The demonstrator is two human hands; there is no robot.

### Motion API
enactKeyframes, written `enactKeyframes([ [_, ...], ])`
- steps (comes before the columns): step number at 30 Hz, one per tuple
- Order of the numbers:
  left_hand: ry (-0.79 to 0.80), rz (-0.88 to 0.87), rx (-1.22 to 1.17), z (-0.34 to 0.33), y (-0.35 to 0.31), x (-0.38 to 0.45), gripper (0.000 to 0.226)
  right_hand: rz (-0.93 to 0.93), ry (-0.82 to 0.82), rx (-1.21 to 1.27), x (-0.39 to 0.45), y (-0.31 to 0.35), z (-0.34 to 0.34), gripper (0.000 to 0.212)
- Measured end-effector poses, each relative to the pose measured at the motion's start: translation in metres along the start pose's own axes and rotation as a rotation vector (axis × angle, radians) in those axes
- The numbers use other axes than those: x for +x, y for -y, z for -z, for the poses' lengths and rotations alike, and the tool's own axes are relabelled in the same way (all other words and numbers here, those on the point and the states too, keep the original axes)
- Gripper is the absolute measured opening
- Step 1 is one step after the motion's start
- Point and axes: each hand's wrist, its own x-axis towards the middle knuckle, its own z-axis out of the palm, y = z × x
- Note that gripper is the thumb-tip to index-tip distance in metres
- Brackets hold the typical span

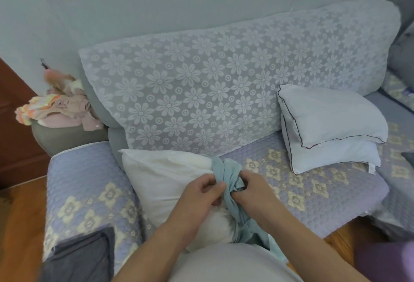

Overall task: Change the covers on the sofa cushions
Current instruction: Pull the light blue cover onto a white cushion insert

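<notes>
Early stage, by look of it. Left hand [207, 188] and right hand [251, 188] both clench bunched teal cover [226, 170], barely onto white cushion [165, 176] leftward of fingers. Two bare cushions [331, 124] wait well right.

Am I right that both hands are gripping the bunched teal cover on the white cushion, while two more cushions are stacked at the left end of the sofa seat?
Not quite: the head view shows the two stacked cushions at the right end of the sofa seat, not the left. The rest holds: the left hand and right hand both grip the bunched teal cover on the white cushion.
</notes>
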Motion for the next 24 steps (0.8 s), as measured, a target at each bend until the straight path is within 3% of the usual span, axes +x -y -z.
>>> enactKeyframes([
  [5,-0.116,0.057,0.015,-0.003,-0.002,0.003,0.014,-0.014,-0.013,0.012,0.000,-0.007,-0.004,0.032],
  [8,-0.153,0.119,-0.063,0.000,-0.009,0.004,0.015,-0.163,0.008,0.276,0.005,-0.016,0.001,0.033],
  [11,-0.091,0.157,-0.052,-0.002,-0.011,0.001,0.014,-0.262,0.161,0.535,0.005,-0.022,0.006,0.035],
  [18,-0.068,0.185,-0.039,-0.005,-0.011,-0.004,0.021,-0.121,0.162,0.064,0.008,-0.021,0.005,0.038],
  [21,-0.038,0.180,-0.053,-0.005,-0.007,-0.005,0.032,-0.108,0.141,0.027,0.007,-0.021,0.010,0.036],
  [24,-0.099,0.195,-0.241,-0.005,-0.003,-0.004,0.018,-0.074,0.144,0.059,0.007,-0.022,0.015,0.023],
])
